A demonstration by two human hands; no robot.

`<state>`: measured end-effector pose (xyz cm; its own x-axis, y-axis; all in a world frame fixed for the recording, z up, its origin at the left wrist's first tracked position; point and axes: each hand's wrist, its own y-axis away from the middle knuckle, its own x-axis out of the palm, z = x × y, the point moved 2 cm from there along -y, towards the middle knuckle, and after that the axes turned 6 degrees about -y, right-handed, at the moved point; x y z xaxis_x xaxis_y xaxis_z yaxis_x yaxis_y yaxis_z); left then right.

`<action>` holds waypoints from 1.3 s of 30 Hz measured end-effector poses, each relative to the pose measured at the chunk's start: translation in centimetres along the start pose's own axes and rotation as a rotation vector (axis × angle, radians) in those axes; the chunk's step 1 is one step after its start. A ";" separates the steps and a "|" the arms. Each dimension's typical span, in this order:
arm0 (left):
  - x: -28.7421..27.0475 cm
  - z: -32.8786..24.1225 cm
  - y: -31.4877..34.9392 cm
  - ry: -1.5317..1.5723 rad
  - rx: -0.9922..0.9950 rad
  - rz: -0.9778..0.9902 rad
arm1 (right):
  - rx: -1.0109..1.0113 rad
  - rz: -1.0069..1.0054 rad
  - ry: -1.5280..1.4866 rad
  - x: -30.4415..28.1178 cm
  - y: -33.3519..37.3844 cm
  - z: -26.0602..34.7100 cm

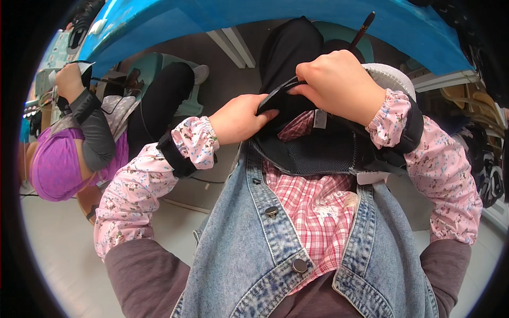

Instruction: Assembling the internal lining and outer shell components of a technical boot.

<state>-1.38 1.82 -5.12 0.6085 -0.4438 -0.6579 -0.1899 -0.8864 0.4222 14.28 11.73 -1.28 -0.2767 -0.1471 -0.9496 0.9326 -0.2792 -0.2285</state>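
A black piece with a mesh panel, which looks like a shoe upper, lies across my lap. My left hand is closed, pinching its thin black edge between thumb and fingers. Close to it, my right hand grips the same edge from above. A slim brush with a dark reddish handle sticks up behind my right hand; whether my fingers hold it is hidden. Inside the black piece shows a small white label. A white curved part with an edge seam sits beyond my right wrist.
A blue-covered table curves along the far side. At the left, a co-worker with a purple head covering sits working near a teal stool. Several dark shoes and tan shoe-shaped pieces stand on a rack at the right.
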 end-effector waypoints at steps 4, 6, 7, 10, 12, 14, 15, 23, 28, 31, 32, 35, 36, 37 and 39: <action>0.0 0.0 -0.1 -0.014 0.022 -0.001 | 0.032 0.019 0.053 -0.1 0.0 0.3; 0.2 0.1 0.0 0.016 0.056 -0.031 | 0.031 -0.023 0.113 -0.6 -0.2 0.1; 0.3 0.2 0.0 0.045 0.091 -0.060 | 0.031 -0.066 0.173 -1.0 -0.3 0.0; 0.4 0.0 -0.2 -0.002 0.125 -0.068 | -0.106 -0.193 0.094 -0.8 -0.7 -0.1; 0.0 -0.1 -0.2 0.036 0.121 -0.041 | -0.109 -0.066 -0.158 -0.4 -0.8 -0.2; -0.8 -0.2 -0.2 0.068 0.088 0.029 | -0.017 0.041 -0.136 0.0 -0.8 -0.1; -1.5 -0.5 -0.3 0.061 0.057 0.068 | -0.033 -0.006 -0.120 -0.3 -1.0 0.2; -1.7 -2.3 -0.9 -0.546 0.198 -0.210 | -0.022 0.040 -0.069 -0.4 -0.9 0.7; -1.6 -2.0 -0.6 -0.257 0.220 -0.197 | -0.012 0.097 -0.067 -0.2 -1.2 0.7; -1.0 -1.5 -1.0 -0.259 0.201 -0.235 | 0.038 0.166 -0.086 -0.5 -1.1 0.7; -1.2 -1.4 -1.1 -0.224 0.215 -0.285 | 0.000 0.155 -0.122 -0.9 -1.3 0.4; -2.7 0.6 -1.7 0.064 0.107 -0.248 | -0.208 -0.197 -0.181 -5.6 -1.4 0.7; -3.1 1.2 -1.9 0.215 0.046 -0.207 | -0.132 -0.154 -0.147 -8.2 -1.4 1.6; -3.6 1.8 -1.9 0.367 -0.017 -0.165 | -0.058 -0.111 -0.115 -10.0 -1.0 3.0; -3.9 0.2 -0.8 0.643 -0.110 -0.260 | 0.111 0.177 0.017 -10.0 0.7 5.6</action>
<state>-3.75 4.21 -3.02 0.9650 -0.0230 -0.2611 0.0820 -0.9196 0.3842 16.37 7.70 9.28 -0.1057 -0.1872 -0.9766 0.9350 -0.3531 -0.0335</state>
